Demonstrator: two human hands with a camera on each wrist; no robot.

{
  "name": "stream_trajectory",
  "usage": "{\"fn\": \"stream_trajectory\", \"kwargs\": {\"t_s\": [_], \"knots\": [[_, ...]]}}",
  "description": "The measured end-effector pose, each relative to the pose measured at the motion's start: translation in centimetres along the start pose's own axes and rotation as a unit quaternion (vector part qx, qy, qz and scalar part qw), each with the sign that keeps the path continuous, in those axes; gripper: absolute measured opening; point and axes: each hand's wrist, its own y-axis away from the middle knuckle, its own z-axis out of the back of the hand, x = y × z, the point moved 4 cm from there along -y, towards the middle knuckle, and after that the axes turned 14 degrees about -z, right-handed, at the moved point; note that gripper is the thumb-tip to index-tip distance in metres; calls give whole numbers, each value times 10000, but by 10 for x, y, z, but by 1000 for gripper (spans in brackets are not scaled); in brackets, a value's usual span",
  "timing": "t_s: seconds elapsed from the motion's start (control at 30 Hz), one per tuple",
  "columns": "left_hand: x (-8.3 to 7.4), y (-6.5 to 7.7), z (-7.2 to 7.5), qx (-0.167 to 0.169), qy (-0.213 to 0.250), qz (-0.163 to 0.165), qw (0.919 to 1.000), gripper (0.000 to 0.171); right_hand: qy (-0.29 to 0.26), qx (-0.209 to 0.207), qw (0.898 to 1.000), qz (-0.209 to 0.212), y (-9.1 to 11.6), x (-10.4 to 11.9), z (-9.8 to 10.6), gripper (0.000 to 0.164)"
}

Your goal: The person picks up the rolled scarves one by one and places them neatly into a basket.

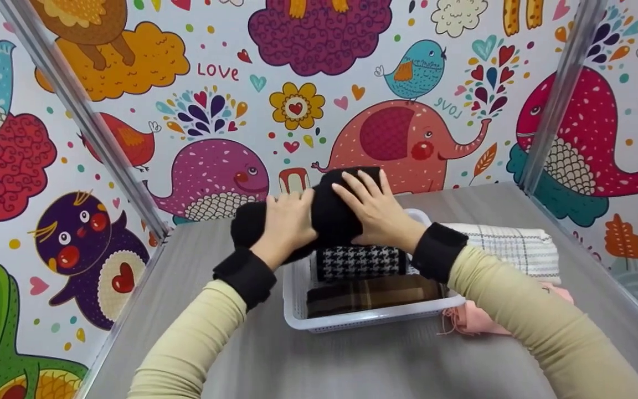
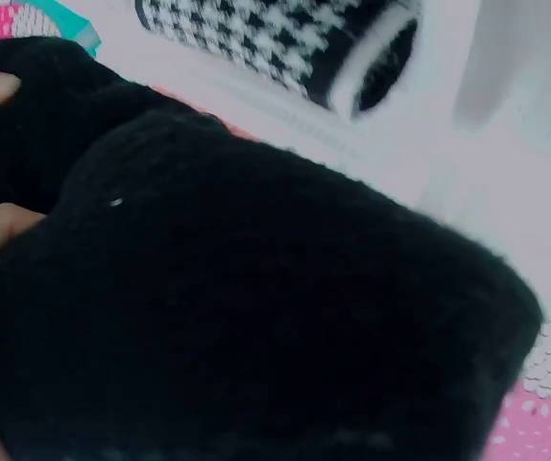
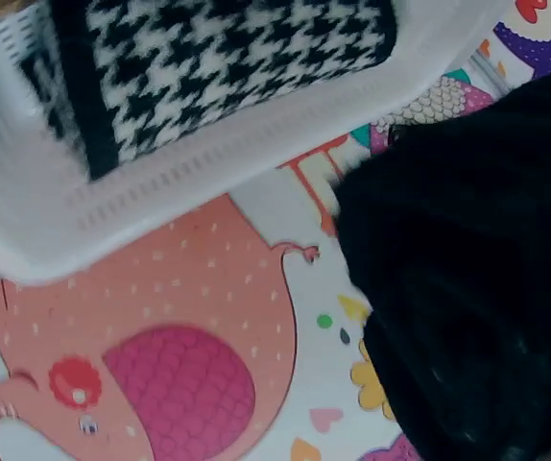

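Note:
Both hands hold a rolled black cloth (image 1: 333,213) up over the back left of a white plastic basket (image 1: 291,302). My left hand (image 1: 288,224) grips its left part, with fingers bent over the far side. Toward the other end, my right hand (image 1: 374,208) clasps the cloth with spread fingers. The same black cloth (image 2: 256,288) fills much of the left wrist view. Inside the basket lie a rolled black-and-white houndstooth cloth (image 1: 360,263) and, in front of it, a folded brown plaid cloth (image 1: 374,292). In the right wrist view the black cloth (image 3: 477,259) hangs apart from the houndstooth cloth (image 3: 237,67).
Right of the basket, a folded white checked cloth (image 1: 513,249) and a pink fringed cloth (image 1: 479,321) lie on the grey table (image 1: 274,360), partly behind my right sleeve. Panels with cartoon animals (image 1: 297,50) and metal posts (image 1: 86,116) stand around the table.

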Motion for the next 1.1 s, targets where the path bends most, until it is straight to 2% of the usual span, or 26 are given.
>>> {"fn": "stream_trajectory", "kwargs": {"t_s": [0.13,0.27,0.4,0.53,0.67,0.77,0.87,0.97,1.1], "knots": [[-17,1,-2,-487,-377,-408,9973,48,132,-380,9992,77,6,-5,0,96],[-24,1,-2,-813,-667,-570,9928,50,129,-853,9961,208,10,-9,3,81],[-28,3,-3,-1069,-731,-651,9894,63,12,-1161,9929,239,12,-12,10,68],[-30,10,-3,-1461,-618,-782,9842,82,-116,-1382,9901,202,13,-15,19,55],[-28,20,-5,-1661,-404,-998,9802,99,-247,-1454,9889,183,15,-19,26,50],[-22,28,-7,-1626,-294,-1072,9804,109,-383,-1464,9884,112,19,-26,31,50],[-12,35,-10,-1539,-251,-997,9827,113,-575,-1447,9878,-52,24,-35,35,52],[-5,40,-13,-1560,-142,-937,9832,111,-741,-1391,9874,-157,31,-43,38,53],[-7,44,-10,-1751,144,-1073,9786,95,-838,-1178,9893,-183,38,-48,41,54]]}}
